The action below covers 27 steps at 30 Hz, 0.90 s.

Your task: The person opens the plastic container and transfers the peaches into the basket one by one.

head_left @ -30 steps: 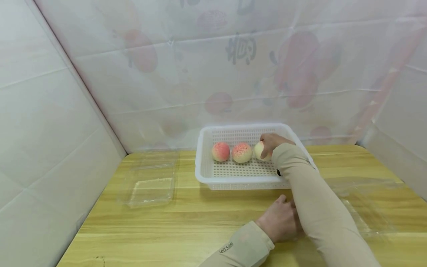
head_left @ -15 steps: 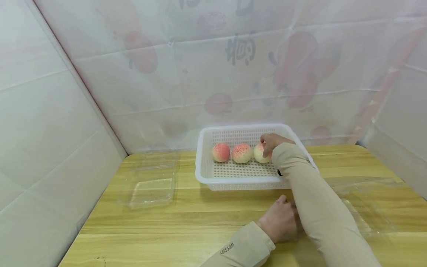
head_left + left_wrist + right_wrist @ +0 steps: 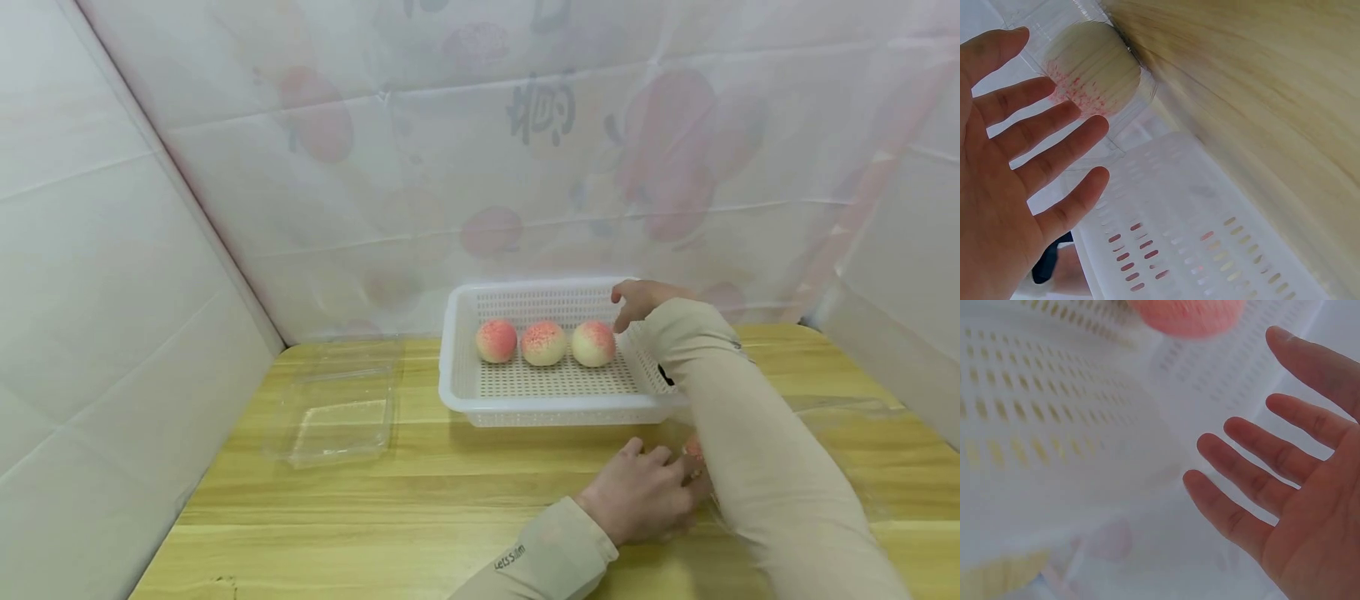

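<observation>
In the head view, three pink-and-cream peaches, a left one [image 3: 497, 341], a middle one [image 3: 543, 343] and a right one [image 3: 593, 343], sit in a row in a white perforated basket [image 3: 562, 405]. My right hand [image 3: 647, 298] hovers over the basket's right side, fingers spread, holding nothing. Below the basket, my left hand [image 3: 647, 493] has its fingers extended beside another peach [image 3: 693, 447], mostly hidden by the right sleeve. The left wrist view shows that peach [image 3: 1094, 69] inside a clear plastic container [image 3: 1129, 122], with the left fingertips right at its speckled side.
An open clear plastic container [image 3: 341, 425] lies on the left of the wooden table [image 3: 390, 533]. Another clear plastic piece [image 3: 847, 417] lies at the right, partly behind the right sleeve. Printed white sheeting [image 3: 420, 167] encloses the back and sides.
My right hand has let go of the right peach in the basket and moved right and slightly up. My left fingers have spread, and the peach beside them now shows.
</observation>
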Available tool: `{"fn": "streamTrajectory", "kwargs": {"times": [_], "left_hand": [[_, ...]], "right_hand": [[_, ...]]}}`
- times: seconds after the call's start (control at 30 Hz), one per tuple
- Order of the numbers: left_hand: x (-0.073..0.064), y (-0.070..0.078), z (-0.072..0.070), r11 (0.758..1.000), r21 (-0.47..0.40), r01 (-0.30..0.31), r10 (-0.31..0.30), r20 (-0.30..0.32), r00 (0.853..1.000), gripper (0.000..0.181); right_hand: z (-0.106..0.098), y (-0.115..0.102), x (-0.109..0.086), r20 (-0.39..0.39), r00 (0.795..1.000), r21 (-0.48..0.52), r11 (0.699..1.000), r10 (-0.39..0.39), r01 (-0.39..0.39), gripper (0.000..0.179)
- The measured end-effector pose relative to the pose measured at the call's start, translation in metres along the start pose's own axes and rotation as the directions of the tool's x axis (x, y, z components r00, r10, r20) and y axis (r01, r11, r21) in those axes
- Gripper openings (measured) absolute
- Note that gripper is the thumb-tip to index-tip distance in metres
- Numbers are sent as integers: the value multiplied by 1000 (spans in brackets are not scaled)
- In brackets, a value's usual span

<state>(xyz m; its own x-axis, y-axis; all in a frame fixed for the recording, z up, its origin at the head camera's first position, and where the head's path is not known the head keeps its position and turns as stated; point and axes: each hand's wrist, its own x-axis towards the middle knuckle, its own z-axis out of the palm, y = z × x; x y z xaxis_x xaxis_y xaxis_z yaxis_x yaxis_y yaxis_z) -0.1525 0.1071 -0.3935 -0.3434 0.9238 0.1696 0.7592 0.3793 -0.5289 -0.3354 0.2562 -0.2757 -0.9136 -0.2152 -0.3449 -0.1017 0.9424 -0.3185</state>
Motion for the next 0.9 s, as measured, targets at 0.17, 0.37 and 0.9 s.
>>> {"fn": "streamTrajectory", "kwargs": {"times": [0.17,0.37,0.9], "left_hand": [[-1,-2,-1,1000,-29,-2,3,24,1000,39],[-1,-4,0,1000,-27,-12,13,33,999,42],[-1,-2,2,1000,-18,-8,8,48,999,40]], "right_hand": [[-20,0,-14,-66,997,-56,998,-32,28,58],[-32,4,-23,-97,994,-94,995,-40,31,56],[-49,8,-48,-127,989,-173,983,-75,52,49]]}}
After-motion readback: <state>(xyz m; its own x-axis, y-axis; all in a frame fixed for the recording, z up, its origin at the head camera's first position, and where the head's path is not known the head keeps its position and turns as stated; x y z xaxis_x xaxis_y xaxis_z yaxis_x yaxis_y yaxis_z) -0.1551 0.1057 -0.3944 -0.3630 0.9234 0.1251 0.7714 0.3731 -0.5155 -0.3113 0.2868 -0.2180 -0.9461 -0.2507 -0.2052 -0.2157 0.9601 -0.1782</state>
